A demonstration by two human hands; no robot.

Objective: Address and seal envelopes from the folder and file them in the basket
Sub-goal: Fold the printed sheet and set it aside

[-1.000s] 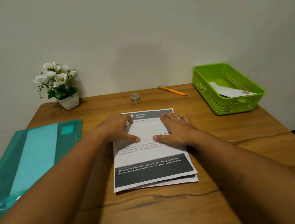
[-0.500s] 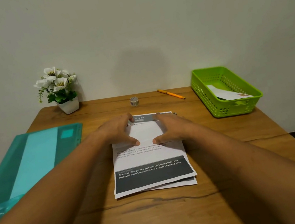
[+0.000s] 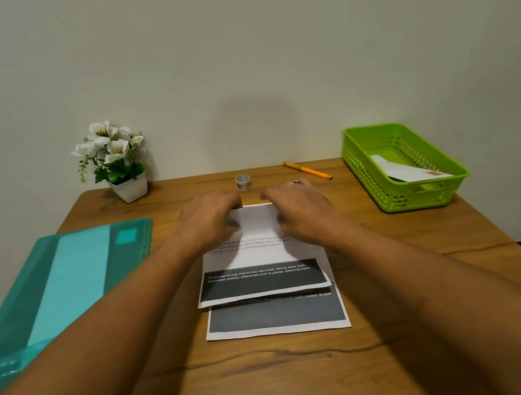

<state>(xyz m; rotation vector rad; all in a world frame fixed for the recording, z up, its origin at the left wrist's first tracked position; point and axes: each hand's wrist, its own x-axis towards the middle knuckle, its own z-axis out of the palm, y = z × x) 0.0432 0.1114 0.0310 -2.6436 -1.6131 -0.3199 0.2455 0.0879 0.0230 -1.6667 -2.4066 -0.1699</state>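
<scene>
The top sheet (image 3: 262,256) is held at its far corners by both hands. The left hand (image 3: 208,224) and the right hand (image 3: 303,212) are curled over that edge with knuckles up. The fingertips are hidden, so the depth of the grip cannot be told. Half a second ago the two sheets lay almost squared. Now the top sheet has been drawn away from the body, and the dark band of the lower sheet (image 3: 277,319) is uncovered. The printed header seen earlier is no longer visible. Whether the far end is being folded over cannot be told. It is judged that a letter is being separated for an envelope, so addressing and sealing are not yet begun for this one.

One envelope (image 3: 411,170) is already lying in the basket (image 3: 457,174), at the far right of the table (image 3: 285,384). The folder (image 3: 58,285) lies at the left, its near end apparently past the table edge. A tape roll (image 3: 243,182) stands just beyond the hands, with a pen (image 3: 306,170) near it, so little room is left for pushing further. Bare wood is open between sheets and basket, and toward the body. A plant (image 3: 116,160) stands at the far left.
</scene>
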